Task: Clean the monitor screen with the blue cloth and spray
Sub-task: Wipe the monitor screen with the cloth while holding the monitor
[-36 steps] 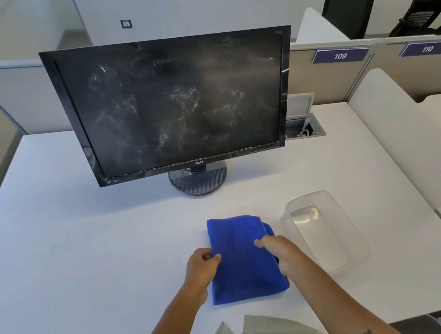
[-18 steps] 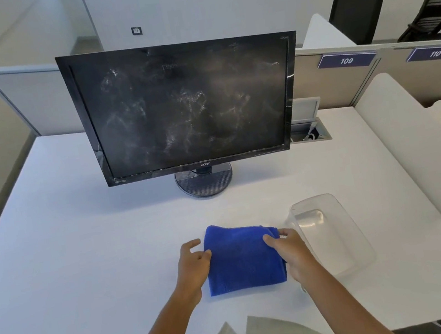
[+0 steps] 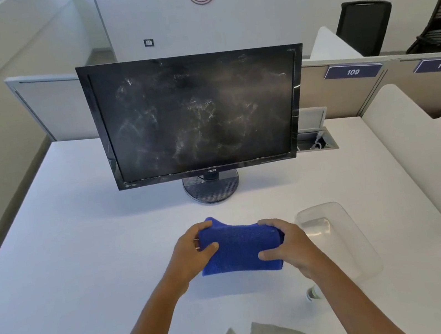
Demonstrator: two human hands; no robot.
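Under the right forearm a small bottle [image 3: 314, 294] is mostly hidden. Left hand [image 3: 190, 255] and right hand [image 3: 286, 244] grip the folded blue cloth [image 3: 237, 247] between their fingers. Beyond the fingers stands the smeared monitor [image 3: 196, 115].

Bare desk [image 3: 79, 272] lies open left of the hands, while a clear plastic tub [image 3: 339, 240] crowds the right and the monitor [image 3: 195, 112] blocks ahead.

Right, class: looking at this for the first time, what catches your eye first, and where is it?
The folded bright blue cloth, gripped at each end by the left hand and right hand, stands out against the white desk. Behind it, the black monitor's screen is covered in pale smears.
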